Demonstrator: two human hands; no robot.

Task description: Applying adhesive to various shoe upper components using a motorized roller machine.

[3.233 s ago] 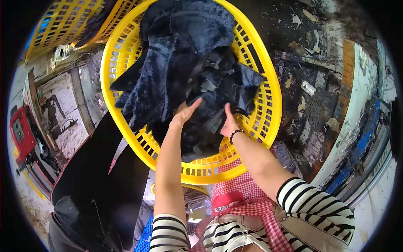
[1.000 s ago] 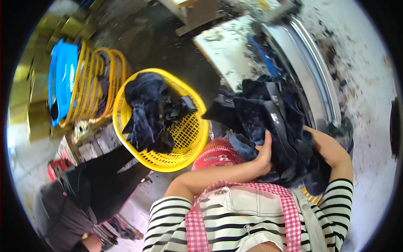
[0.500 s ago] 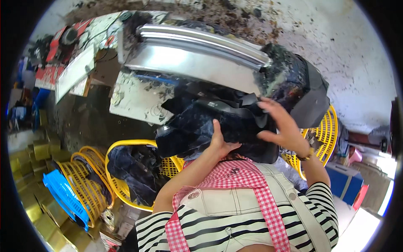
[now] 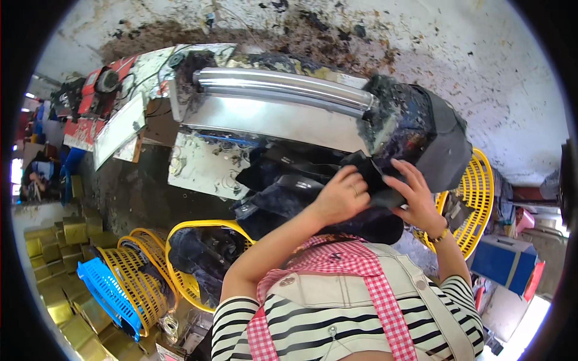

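Note:
A pile of dark, limp sheet pieces (image 4: 283, 195), some with a blue-grey bloom, lies in front of me against the machine's near edge. My left hand (image 4: 342, 197), a ring on one finger, is curled over the pile, its fingers closed on a thin black piece (image 4: 376, 191). My right hand (image 4: 418, 201) meets the same piece at its right edge, between thumb and fingers. Part of the piece is hidden under the hands. Beyond them stands a machine with a shiny metal roller (image 4: 283, 84) and a sloping metal plate (image 4: 271, 120).
Yellow baskets stand on both sides: one with dark pieces (image 4: 198, 224) at my left, another (image 4: 481, 204) at my right. A blue basket (image 4: 108, 295) leans farther left by stacked gold boxes (image 4: 78, 237). At the far right is a blue box (image 4: 503, 262).
My left hand has moved up and right from the pile's near edge onto the black piece. My right hand has come slightly down and closed in on that piece. The view has shifted a little.

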